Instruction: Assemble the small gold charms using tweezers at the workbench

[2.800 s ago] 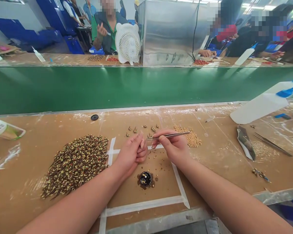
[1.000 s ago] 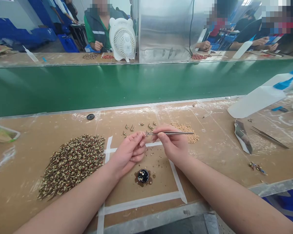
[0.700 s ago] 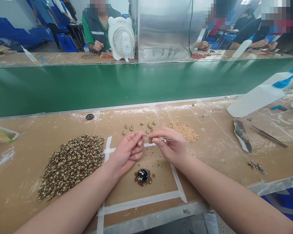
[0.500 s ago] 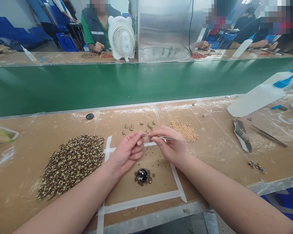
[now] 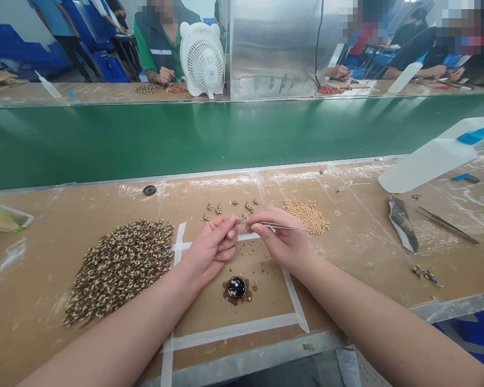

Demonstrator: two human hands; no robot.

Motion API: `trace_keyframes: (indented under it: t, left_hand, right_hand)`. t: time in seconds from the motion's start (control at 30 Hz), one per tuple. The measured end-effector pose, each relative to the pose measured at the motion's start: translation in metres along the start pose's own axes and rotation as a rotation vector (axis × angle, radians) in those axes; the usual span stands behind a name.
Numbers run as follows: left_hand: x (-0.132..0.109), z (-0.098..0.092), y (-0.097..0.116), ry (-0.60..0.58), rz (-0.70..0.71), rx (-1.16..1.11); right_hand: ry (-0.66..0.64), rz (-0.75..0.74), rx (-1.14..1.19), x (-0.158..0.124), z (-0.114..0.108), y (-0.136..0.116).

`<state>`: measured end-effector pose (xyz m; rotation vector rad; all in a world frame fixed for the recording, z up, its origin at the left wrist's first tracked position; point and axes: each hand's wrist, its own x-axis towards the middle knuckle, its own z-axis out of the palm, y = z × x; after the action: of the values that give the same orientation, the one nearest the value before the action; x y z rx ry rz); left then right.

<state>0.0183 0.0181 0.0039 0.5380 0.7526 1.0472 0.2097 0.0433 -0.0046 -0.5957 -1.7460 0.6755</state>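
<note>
Right hand [image 5: 280, 239], fingers clamped on slim steel tweezers [image 5: 287, 227], left hand [image 5: 210, 250], fingers pinched together

The right hand [image 5: 280, 236] pinches slim steel tweezers [image 5: 286, 227], their tips at the fingertips of the left hand [image 5: 210, 250], above a white tape outline [image 5: 234, 328] on the tan worktop [image 5: 36, 215]. A small round black dish [image 5: 236, 287] sits inside the outline, between a mottled brown-and-cream bead heap [image 5: 119, 271] and a pile of tan round beads [image 5: 306, 216].
</note>
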Motion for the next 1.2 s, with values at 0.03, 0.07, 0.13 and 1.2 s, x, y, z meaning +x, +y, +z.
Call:
trace_keyframes:
  t: [0.03, 0.07, 0.13, 1.2]
  left_hand:
    - [0.000, 0.000, 0.000, 0.004, -0.001, 0.002]
    - [0.000, 0.000, 0.000, 0.008, -0.002, 0.005]
    - [-0.001, 0.000, 0.001, 0.013, -0.005, 0.013]
    - [0.004, -0.005, -0.005, 0.229, 0.390, 0.343]
  right_hand:
    - [-0.002, 0.005, 0.001, 0.000, 0.000, 0.000]
    - [-0.003, 0.011, 0.003, 0.001, 0.000, 0.000]
    - [-0.004, 0.019, 0.012, 0.001, -0.001, -0.001]
    - [-0.840, 0.690, 0.383, 0.001, -0.006, -0.004]
